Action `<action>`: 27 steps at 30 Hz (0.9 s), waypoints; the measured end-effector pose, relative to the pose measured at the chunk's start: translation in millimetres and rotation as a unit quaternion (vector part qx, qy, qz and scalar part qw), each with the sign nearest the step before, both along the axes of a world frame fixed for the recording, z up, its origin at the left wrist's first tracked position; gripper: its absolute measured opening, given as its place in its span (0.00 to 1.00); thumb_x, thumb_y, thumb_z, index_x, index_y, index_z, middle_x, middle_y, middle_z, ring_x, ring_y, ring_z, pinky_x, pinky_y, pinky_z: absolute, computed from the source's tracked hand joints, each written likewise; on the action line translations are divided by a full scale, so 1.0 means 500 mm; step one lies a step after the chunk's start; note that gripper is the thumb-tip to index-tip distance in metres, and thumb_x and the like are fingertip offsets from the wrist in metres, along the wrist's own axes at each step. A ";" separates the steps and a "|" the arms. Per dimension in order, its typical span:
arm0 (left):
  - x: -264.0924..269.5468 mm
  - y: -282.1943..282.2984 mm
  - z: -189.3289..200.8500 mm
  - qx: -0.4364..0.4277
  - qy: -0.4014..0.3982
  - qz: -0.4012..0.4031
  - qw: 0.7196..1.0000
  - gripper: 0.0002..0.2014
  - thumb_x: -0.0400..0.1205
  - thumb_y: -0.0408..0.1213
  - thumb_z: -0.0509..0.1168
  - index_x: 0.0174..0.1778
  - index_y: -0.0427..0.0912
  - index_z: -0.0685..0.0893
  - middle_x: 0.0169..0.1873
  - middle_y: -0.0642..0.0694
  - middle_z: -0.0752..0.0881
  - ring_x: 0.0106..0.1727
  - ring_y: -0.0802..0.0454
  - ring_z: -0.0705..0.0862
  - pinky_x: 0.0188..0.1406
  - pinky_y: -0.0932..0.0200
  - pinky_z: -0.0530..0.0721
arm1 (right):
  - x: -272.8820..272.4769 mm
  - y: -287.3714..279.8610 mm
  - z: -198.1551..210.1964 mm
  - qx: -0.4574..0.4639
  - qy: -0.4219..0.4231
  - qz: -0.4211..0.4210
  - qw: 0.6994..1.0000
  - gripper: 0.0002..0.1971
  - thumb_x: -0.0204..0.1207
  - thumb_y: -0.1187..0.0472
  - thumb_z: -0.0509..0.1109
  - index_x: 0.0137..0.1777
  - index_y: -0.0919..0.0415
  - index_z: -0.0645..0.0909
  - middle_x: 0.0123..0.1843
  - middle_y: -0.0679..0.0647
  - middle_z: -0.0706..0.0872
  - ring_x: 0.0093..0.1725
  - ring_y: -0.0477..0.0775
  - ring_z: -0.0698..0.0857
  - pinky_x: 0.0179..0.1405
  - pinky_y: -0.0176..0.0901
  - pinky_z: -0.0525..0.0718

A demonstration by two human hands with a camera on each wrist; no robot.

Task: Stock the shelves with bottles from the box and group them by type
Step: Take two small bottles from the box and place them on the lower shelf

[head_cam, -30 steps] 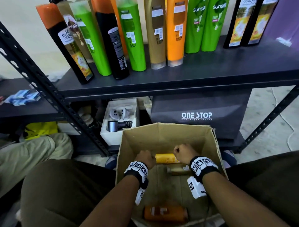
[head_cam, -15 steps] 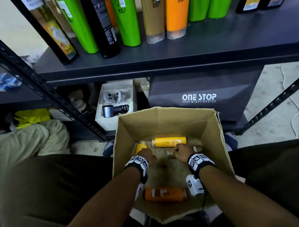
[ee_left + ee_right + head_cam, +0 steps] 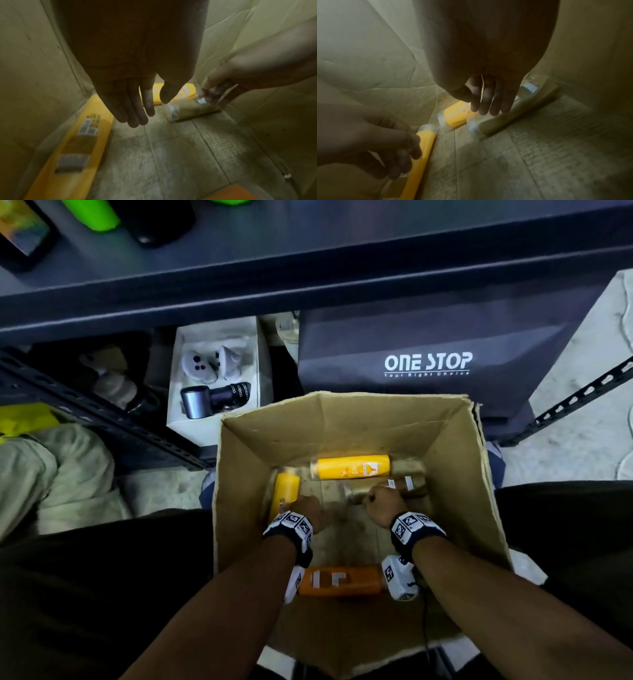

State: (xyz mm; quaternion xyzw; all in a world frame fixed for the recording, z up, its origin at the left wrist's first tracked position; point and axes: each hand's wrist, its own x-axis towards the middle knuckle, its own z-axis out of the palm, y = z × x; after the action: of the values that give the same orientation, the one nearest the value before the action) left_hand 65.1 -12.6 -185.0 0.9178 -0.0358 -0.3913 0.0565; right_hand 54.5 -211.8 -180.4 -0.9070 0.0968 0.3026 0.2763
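Reaching down into the cardboard box (image 3: 342, 422) with both hands here, so a couple of things could go sideways. Going left to right: the left hand (image 3: 308, 508) hangs with its fingers (image 3: 135, 108) straight and relaxed, gripping nothing, just above the yellow bottle (image 3: 286, 491) lying along the left wall. That one sits tight against the cardboard, so I reckon getting a grip round it could be fiddly and it might just roll or slip. A second yellow bottle (image 3: 349, 468) lies across the back. The right hand (image 3: 385, 503) has its fingers (image 3: 488, 102) reaching down onto the beige bottle (image 3: 505, 119); whether they've actually closed round it I can't tell. An orange bottle (image 3: 339, 580) lies near the front, under the wrists. The shelf (image 3: 308, 261) above overhangs the box, so a quick lift could knock a bottle on its edge.
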 end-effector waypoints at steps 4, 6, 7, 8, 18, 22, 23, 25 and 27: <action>-0.007 0.005 -0.035 -0.006 0.003 0.003 1.000 0.20 0.87 0.49 0.63 0.62 0.34 0.85 0.63 0.34 0.86 0.65 0.35 0.84 0.58 0.48 0.84 | 0.023 0.021 -0.029 0.016 -0.011 -0.022 1.000 0.12 0.85 0.62 0.62 0.54 0.67 0.85 0.59 0.66 0.88 0.61 0.66 0.85 0.53 0.45 0.78; -0.001 0.005 -0.046 -0.008 -0.009 0.004 1.000 0.19 0.88 0.48 0.62 0.61 0.34 0.85 0.62 0.34 0.86 0.65 0.36 0.84 0.58 0.48 0.84 | 0.032 0.023 -0.042 0.013 -0.018 -0.059 0.998 0.14 0.85 0.62 0.61 0.57 0.69 0.86 0.60 0.67 0.88 0.61 0.67 0.85 0.55 0.46 0.79; 0.005 0.003 -0.051 -0.013 -0.016 -0.001 1.000 0.18 0.88 0.46 0.61 0.61 0.34 0.86 0.63 0.34 0.86 0.65 0.36 0.84 0.59 0.48 0.83 | 0.034 0.021 -0.051 0.008 -0.019 -0.082 0.996 0.15 0.85 0.62 0.61 0.57 0.70 0.86 0.61 0.68 0.88 0.62 0.67 0.85 0.57 0.47 0.79; 0.015 -0.002 -0.056 -0.018 -0.027 -0.009 0.999 0.18 0.89 0.45 0.60 0.60 0.34 0.86 0.63 0.34 0.86 0.65 0.37 0.84 0.59 0.48 0.83 | 0.033 0.017 -0.060 0.003 -0.019 -0.108 0.994 0.15 0.85 0.63 0.61 0.58 0.70 0.86 0.61 0.68 0.88 0.62 0.68 0.84 0.59 0.48 0.79; 0.115 -0.066 -0.093 -0.055 -0.207 -0.010 0.977 0.25 0.81 0.43 0.66 0.75 0.42 0.74 0.72 0.37 0.73 0.71 0.36 0.73 0.68 0.44 0.74 | 0.026 -0.021 -0.162 0.062 0.025 -0.435 0.898 0.44 0.82 0.51 0.70 0.88 0.64 0.47 0.87 0.63 0.60 0.84 0.66 0.65 0.84 0.56 0.62; 0.124 -0.078 -0.124 -0.051 -0.200 -0.027 0.978 0.29 0.80 0.41 0.67 0.78 0.43 0.72 0.72 0.37 0.73 0.71 0.35 0.74 0.67 0.42 0.77 | 0.039 -0.023 -0.185 0.107 0.013 -0.507 0.855 0.41 0.79 0.48 0.73 0.86 0.55 0.55 0.80 0.56 0.72 0.76 0.62 0.76 0.75 0.47 0.71; 0.123 -0.077 -0.133 -0.048 -0.195 -0.030 0.979 0.30 0.79 0.42 0.67 0.79 0.43 0.70 0.73 0.37 0.72 0.71 0.35 0.74 0.67 0.42 0.77 | 0.044 -0.024 -0.189 0.119 0.011 -0.515 0.849 0.42 0.78 0.46 0.73 0.86 0.55 0.55 0.80 0.55 0.74 0.76 0.61 0.76 0.73 0.45 0.72; 0.120 -0.077 -0.147 -0.034 -0.195 -0.035 0.980 0.33 0.78 0.43 0.70 0.80 0.46 0.69 0.73 0.37 0.71 0.71 0.35 0.73 0.66 0.41 0.76 | 0.058 -0.025 -0.196 0.144 0.030 -0.513 0.846 0.45 0.77 0.39 0.72 0.87 0.54 0.54 0.82 0.55 0.71 0.77 0.62 0.75 0.77 0.51 0.73; 0.123 -0.078 -0.154 -0.017 -0.197 -0.036 0.980 0.34 0.75 0.43 0.72 0.79 0.49 0.71 0.71 0.38 0.71 0.70 0.34 0.73 0.63 0.40 0.76 | 0.069 -0.026 -0.202 0.137 0.069 -0.485 0.861 0.47 0.77 0.34 0.69 0.88 0.55 0.55 0.84 0.57 0.67 0.79 0.65 0.73 0.77 0.60 0.75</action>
State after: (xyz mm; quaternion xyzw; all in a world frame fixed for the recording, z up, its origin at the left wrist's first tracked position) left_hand 126.7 -51.6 -262.1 0.9739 -0.0856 -0.2044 0.0501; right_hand 89.0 -224.9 -281.5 -0.6750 0.5013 0.2026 0.5019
